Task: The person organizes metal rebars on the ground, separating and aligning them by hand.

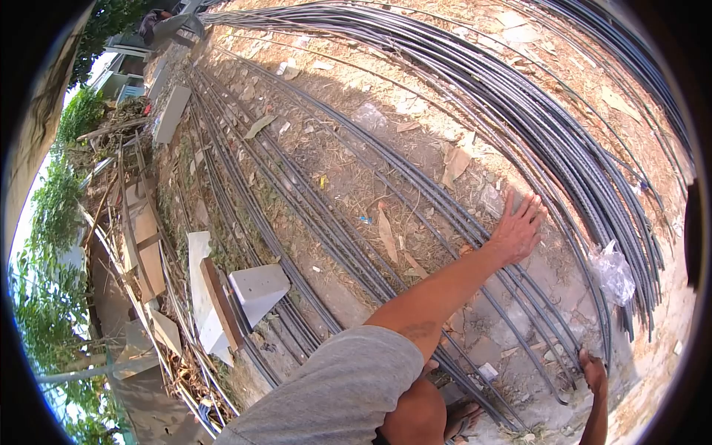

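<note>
My left hand (pixel 519 228) reaches out over the ground with its fingers spread, beside a few long steel rebars (pixel 423 176) that run under the forearm. It appears to hold nothing. At the lower right, my right hand (pixel 593 371) is closed at the near ends of rebars (pixel 552 322), its thumb showing and its other fingers partly hidden. A thick bundle of ribbed rebars (pixel 549 122) curves past on the right, with a crumpled clear plastic bag (pixel 614 273) on its near end.
More rebars (pixel 285 174) lie lengthwise on the littered dirt. On the left are a white block (pixel 258 291), a brown wooden strip (pixel 221 304), boards (pixel 144 245) and scrap. A person (pixel 167 28) bends near the far end. Another dark bundle (pixel 630 48) lies at upper right.
</note>
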Action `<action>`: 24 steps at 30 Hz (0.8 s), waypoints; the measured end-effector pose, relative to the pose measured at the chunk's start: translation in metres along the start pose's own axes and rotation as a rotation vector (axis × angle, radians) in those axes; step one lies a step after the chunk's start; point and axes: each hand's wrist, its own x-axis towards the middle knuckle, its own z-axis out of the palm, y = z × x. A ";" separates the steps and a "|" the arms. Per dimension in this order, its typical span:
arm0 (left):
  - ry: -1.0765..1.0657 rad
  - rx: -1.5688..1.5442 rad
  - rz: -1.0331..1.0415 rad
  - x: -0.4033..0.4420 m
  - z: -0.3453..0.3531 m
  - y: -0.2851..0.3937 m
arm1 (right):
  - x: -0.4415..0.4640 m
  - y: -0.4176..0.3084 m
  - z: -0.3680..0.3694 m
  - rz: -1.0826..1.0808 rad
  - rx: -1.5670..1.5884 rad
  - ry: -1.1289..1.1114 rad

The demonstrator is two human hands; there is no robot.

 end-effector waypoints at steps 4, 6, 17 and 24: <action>-0.004 0.003 0.004 -0.001 -0.003 0.001 | 0.008 0.015 0.006 -0.045 -0.017 0.027; 0.000 0.008 0.006 -0.002 -0.003 0.001 | 0.010 0.018 0.009 -0.068 -0.027 0.051; 0.034 0.071 0.011 0.001 0.006 -0.001 | -0.004 -0.010 -0.004 -0.068 0.017 -0.005; 0.035 0.192 0.033 0.005 0.031 0.008 | -0.018 -0.041 -0.020 0.154 -0.088 -0.250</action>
